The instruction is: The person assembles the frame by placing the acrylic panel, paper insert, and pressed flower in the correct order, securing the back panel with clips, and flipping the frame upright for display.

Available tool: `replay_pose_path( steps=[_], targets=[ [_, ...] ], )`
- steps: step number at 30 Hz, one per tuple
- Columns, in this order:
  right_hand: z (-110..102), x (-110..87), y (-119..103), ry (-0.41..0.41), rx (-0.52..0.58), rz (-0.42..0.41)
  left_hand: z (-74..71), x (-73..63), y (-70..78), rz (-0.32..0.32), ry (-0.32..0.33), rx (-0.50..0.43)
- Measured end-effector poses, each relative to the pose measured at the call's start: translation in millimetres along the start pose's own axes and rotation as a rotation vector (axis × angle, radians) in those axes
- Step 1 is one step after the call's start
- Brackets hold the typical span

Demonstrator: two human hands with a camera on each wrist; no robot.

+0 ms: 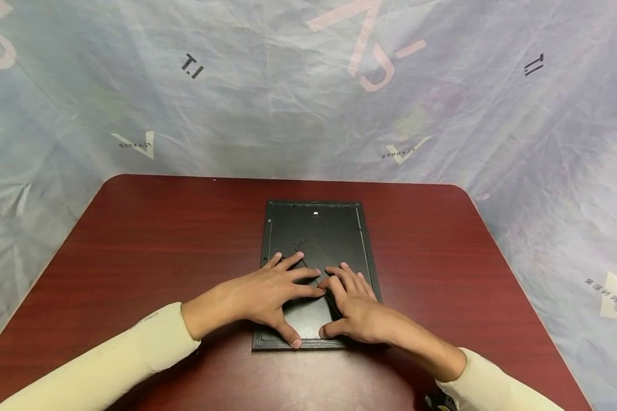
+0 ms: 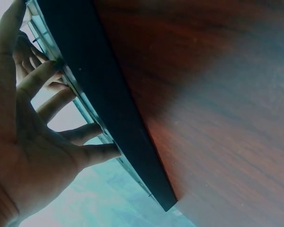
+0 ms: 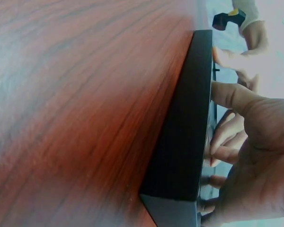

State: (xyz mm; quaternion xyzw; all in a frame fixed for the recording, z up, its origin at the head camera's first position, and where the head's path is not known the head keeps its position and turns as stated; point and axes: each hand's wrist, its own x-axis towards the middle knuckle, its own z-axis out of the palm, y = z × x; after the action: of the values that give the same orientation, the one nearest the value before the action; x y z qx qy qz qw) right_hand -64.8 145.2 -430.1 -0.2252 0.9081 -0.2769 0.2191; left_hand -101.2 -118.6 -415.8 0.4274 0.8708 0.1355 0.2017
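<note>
A black picture frame lies face down on the table, its backing board up and a flap-like easel stand slanting across the middle. My left hand rests on the left half of the backing with fingers spread and the thumb at the near rim. On the right half, my right hand touches the backing near the stand with bent fingers, its thumb by the near rim. The two index fingertips nearly meet beside the stand. Both wrist views show the frame's thick black side and fingertips on the back.
The frame lies on a dark red wood-grain table with rounded far corners. Pale printed sheeting hangs behind it and along both sides. A small black device sits at the right cuff.
</note>
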Motion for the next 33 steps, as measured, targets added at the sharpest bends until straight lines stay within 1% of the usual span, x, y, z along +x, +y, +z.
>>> replay_pose_path(
  steps=[3, 6, 11, 16, 20, 24, 27, 31, 33],
  targets=[
    [-4.8, -1.4, -0.3, 0.003, 0.001, -0.023, -1.2, -0.5, -0.4, 0.005, 0.008, 0.002],
    [-11.9, -3.4, -4.6, -0.003, -0.035, -0.025, -1.2, -1.5, -1.7, 0.011, 0.019, 0.011],
    [-21.5, -5.9, -15.1, -0.002, -0.110, -0.002, 0.1, -4.0, -2.7, 0.023, 0.030, 0.046],
    [-29.0, -5.5, -22.6, -0.035, -0.130, 0.027, 3.2, -8.1, -1.5, 0.013, 0.030, 0.054],
    [-38.5, 0.5, -26.4, -0.055, -0.133, 0.045, 8.0, -12.7, -0.8, 0.004, 0.038, 0.062],
    [-47.8, 11.3, -27.2, -0.032, -0.153, 0.026, 11.5, -19.5, -3.0, 0.004, 0.075, 0.057],
    [-52.3, 21.2, -24.7, -0.001, -0.168, 0.000, 9.8, -26.6, -8.3, -0.008, 0.122, 0.024],
    [-56.1, 31.4, -22.3, 0.014, -0.185, -0.017, 2.1, -35.8, -22.3, -0.056, 0.192, -0.021],
    [-57.3, 34.3, -21.9, 0.007, -0.191, -0.033, -2.7, -39.4, -32.2, -0.101, 0.214, -0.057]
  ],
)
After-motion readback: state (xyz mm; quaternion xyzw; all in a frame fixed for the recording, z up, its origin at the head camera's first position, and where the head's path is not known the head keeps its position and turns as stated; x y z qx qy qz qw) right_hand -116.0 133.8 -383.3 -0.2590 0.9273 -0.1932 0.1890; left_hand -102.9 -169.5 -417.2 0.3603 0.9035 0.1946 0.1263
